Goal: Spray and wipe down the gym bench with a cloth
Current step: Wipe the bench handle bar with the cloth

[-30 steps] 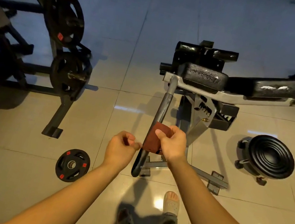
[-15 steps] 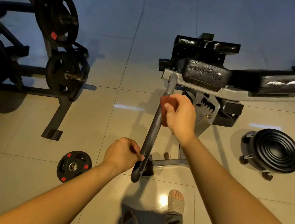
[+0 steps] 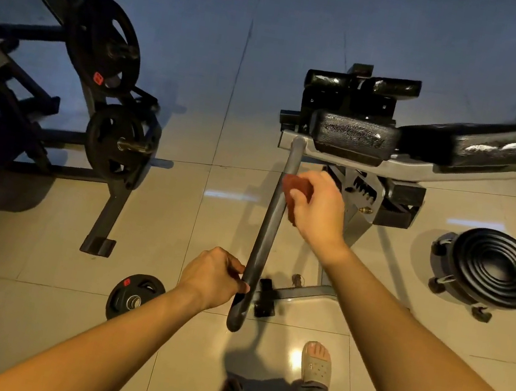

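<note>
The gym bench [image 3: 355, 136] has black pads on a grey frame and stands ahead of me. A long dark handle bar [image 3: 271, 221] runs from its frame down towards me. My right hand [image 3: 317, 210] presses a reddish-brown cloth [image 3: 297, 185] against the upper part of that bar, fingers closed on the cloth. My left hand [image 3: 212, 276] grips the bar near its lower end. No spray bottle is in view.
A weight rack with black plates [image 3: 104, 43] stands at the left. A small plate [image 3: 134, 295] lies on the tiled floor by my left arm. A round black ribbed disc on casters [image 3: 493, 269] sits at the right. My sandalled feet [image 3: 317, 364] are below.
My right hand slid the cloth up the bar from near the lower end to the upper part. My left hand closed on the bar's lower end and stays there.
</note>
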Action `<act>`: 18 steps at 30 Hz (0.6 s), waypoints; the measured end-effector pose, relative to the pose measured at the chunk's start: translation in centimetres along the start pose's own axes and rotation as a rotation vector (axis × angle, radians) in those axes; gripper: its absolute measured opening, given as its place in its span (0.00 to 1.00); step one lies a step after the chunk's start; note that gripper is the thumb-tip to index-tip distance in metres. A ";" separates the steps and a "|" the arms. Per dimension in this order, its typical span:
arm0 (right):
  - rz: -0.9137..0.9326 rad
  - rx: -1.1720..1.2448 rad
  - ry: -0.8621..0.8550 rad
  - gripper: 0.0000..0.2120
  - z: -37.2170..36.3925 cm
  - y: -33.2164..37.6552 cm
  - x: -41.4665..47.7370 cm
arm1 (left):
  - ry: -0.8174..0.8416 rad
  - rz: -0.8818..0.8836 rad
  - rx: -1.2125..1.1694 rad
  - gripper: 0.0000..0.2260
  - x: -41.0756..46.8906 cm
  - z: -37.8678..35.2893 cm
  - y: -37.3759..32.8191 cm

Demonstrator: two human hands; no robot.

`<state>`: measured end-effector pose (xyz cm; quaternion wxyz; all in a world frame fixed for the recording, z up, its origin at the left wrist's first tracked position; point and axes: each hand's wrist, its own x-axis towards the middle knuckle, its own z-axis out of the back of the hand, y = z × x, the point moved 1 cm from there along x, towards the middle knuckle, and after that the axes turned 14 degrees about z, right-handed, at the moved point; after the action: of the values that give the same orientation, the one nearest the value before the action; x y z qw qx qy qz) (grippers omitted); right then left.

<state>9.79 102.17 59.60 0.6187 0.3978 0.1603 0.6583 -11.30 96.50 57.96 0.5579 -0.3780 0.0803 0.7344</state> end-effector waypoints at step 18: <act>0.092 0.050 0.137 0.11 -2.3 3.0 -9.9 | -0.030 0.000 -0.127 0.06 -0.6 -1.2 1.0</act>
<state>5.24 92.90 57.02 0.5653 0.3739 0.2001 0.7075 -11.59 94.99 57.22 0.5340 -0.4015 0.0253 0.7436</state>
